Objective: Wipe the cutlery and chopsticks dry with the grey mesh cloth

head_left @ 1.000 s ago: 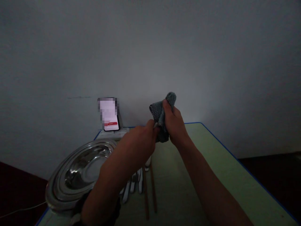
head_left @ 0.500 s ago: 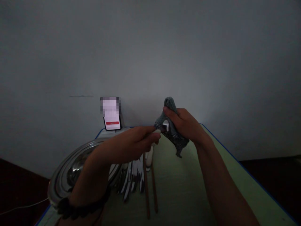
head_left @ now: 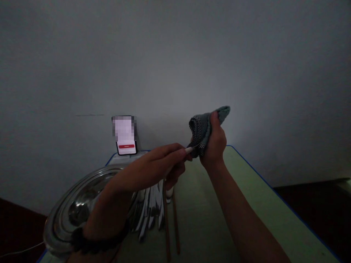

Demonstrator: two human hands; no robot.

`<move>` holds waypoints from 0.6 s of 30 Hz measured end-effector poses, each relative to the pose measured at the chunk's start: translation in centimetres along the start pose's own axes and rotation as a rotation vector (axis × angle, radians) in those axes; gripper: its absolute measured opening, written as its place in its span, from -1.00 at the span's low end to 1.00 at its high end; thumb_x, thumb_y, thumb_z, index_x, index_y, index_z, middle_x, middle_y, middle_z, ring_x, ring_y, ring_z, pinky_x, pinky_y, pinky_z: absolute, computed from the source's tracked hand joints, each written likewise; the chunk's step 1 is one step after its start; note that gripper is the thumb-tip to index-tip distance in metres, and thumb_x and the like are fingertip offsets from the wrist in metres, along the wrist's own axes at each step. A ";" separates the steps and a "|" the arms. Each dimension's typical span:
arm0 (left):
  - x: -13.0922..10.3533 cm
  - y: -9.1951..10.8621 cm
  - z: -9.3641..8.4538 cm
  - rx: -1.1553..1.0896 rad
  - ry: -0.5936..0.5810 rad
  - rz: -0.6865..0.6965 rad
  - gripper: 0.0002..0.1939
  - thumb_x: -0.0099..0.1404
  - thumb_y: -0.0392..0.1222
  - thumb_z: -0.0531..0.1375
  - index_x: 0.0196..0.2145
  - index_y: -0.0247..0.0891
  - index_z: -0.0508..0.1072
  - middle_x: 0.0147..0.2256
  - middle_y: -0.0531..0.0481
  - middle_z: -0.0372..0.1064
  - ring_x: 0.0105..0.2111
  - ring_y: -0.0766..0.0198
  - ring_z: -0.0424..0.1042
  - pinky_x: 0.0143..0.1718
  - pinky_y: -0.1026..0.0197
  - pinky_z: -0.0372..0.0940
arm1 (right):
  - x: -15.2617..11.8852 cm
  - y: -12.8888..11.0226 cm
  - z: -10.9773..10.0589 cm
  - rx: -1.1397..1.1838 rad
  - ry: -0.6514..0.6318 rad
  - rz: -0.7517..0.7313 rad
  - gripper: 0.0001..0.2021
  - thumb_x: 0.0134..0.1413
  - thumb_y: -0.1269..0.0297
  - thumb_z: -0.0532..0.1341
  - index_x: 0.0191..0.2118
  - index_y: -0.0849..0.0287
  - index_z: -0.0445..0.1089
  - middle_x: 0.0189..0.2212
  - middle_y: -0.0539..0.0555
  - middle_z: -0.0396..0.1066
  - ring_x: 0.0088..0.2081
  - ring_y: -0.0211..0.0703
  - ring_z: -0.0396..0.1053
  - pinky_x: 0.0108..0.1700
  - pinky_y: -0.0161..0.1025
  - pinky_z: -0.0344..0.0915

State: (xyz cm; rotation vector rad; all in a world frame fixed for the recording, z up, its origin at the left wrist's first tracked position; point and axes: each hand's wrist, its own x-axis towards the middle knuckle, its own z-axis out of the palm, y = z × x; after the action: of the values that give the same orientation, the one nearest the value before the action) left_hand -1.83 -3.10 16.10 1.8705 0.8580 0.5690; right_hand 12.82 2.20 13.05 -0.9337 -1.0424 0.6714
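My left hand (head_left: 167,160) is closed on the pale handle of a white-handled utensil (head_left: 188,150), pinching it between thumb and fingers. The utensil's far end runs into a folded grey cloth (head_left: 203,126) with a black-and-white checked side, so its kind is hidden. My right hand (head_left: 216,140) is wrapped around that cloth, thumb up along it, above the table's far part. Under my left hand lie several metal utensils (head_left: 148,208) side by side. Two brown chopsticks (head_left: 166,226) lie to their right, with another white-handled piece (head_left: 169,193) between them, partly covered by my hand.
A wide shiny metal basin (head_left: 63,215) stands on the left of the green table (head_left: 203,219), partly behind my left forearm. A lit phone (head_left: 126,135) leans against the grey wall (head_left: 175,65) at the back. The table has a blue edge (head_left: 255,171).
My right hand has turned more upright, and the cloth's top now points up to the right. The shiny metal part seen earlier is now covered by cloth. My left hand keeps hold of the handle.
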 end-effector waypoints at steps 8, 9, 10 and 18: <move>0.3 -0.4 -1.0 -0.109 0.281 0.015 -0.82 0.25 -0.13 0.11 -0.22 -0.21 0.21 -0.63 0.23 0.10 -0.74 0.50 0.08 -0.78 0.47 -0.01 | 1.0 -0.7 -0.9 0.451 -0.312 0.135 -0.36 -0.04 -0.27 -0.18 -0.08 0.07 0.29 -0.11 0.13 0.36 -0.06 -0.02 0.30 -0.20 -0.07 0.30; 0.4 -0.4 -1.0 -0.078 0.331 0.012 -0.80 0.24 -0.13 0.12 -0.20 -0.21 0.21 -0.62 0.22 0.13 -0.74 0.50 0.08 -0.78 0.47 -0.01 | 1.1 -0.6 -1.1 0.481 -0.341 0.169 -0.37 -0.04 -0.26 -0.18 -0.07 0.07 0.28 -0.09 0.13 0.35 -0.05 -0.01 0.29 -0.19 -0.06 0.29; 0.4 -0.4 -1.1 -0.035 0.379 0.013 -0.77 0.24 -0.12 0.12 -0.18 -0.22 0.22 -0.60 0.20 0.17 -0.74 0.50 0.09 -0.77 0.47 0.00 | 1.1 -0.4 -1.2 0.496 -0.366 0.199 -0.37 -0.03 -0.26 -0.18 -0.07 0.07 0.28 -0.06 0.14 0.34 -0.04 -0.01 0.28 -0.18 -0.05 0.29; 1.1 -0.5 -0.5 0.516 0.684 0.110 -0.54 0.30 -0.02 -0.02 0.11 -0.20 0.21 -0.35 0.00 0.42 -0.49 0.30 0.34 -0.51 0.34 0.18 | 0.3 -1.0 -0.1 0.455 -0.505 0.268 -0.50 0.01 -0.10 -0.11 -0.18 0.14 0.35 -0.25 0.14 0.43 -0.13 -0.02 0.34 -0.14 -0.03 0.29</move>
State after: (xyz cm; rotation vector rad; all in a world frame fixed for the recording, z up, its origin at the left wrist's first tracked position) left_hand -1.66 -1.81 15.85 2.2218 1.4542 1.1831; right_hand 13.11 1.93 14.08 -0.5130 -1.1406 1.3538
